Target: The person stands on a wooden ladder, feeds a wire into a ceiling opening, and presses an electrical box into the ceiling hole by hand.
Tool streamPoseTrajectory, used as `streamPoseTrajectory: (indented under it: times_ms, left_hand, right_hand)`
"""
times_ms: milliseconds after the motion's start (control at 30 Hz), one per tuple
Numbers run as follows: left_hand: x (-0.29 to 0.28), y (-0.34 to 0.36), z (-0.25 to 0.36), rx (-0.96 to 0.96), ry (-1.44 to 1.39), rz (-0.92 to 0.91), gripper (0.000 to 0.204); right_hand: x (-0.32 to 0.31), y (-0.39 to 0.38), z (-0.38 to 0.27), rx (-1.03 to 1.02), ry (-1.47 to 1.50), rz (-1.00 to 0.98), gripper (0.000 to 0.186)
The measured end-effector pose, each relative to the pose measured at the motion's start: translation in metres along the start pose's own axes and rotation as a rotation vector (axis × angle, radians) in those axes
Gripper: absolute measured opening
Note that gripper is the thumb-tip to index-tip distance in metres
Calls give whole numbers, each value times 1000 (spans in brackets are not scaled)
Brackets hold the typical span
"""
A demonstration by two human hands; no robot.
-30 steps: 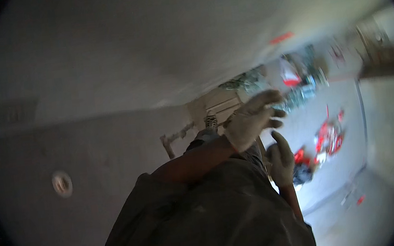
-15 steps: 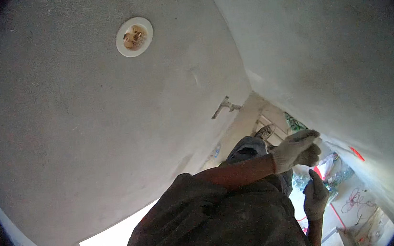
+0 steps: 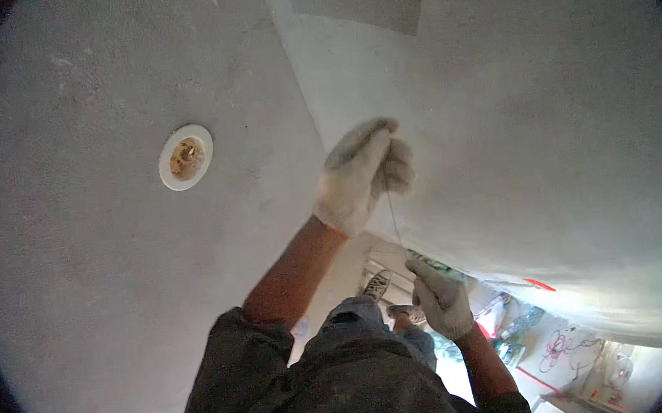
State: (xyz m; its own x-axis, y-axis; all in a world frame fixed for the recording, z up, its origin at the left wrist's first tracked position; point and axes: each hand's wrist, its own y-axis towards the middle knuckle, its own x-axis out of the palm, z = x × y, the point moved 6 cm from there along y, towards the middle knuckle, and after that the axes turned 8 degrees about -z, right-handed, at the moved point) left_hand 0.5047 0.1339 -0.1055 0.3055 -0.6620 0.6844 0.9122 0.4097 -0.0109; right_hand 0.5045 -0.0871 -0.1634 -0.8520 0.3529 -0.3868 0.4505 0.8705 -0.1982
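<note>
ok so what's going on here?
A person in light work gloves has a thin line stretched straight between both hands. The left hand, slightly blurred, is the farther out, in front of the pale wall; the right hand has the line's other visible end at its fingertips. A round white-rimmed opening is off to the left, untouched. Down below, a loop of reddish cord lies well away from the hands.

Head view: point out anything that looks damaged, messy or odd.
The white-rimmed round fitting at left looks odd: its inside is rough and brown. At lower right, a thin pinkish cord lies in untidy loops.
</note>
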Motion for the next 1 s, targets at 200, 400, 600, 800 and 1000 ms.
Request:
streamPoseTrajectory:
  times_ms: [200,400,600,800,1000]
  left_hand:
    - [5,30,47,86,255,-72,28]
    - [-7,83,148,551,774,22,22]
    - [25,105,162,1041,1206,330,19]
    - [22,156,160,785,1213,176,25]
    - [40,139,184,177,1128,-122,30]
  right_hand:
    - [-22,66,-50,-105,-161,73,36]
    - [-11,86,-93,-339,-314,-48,40]
    - [-27,62,-101,-307,-453,127,46]
    - [-35,66,-116,-314,-327,281,44]
    - [-32,82,-132,-326,-114,277,41]
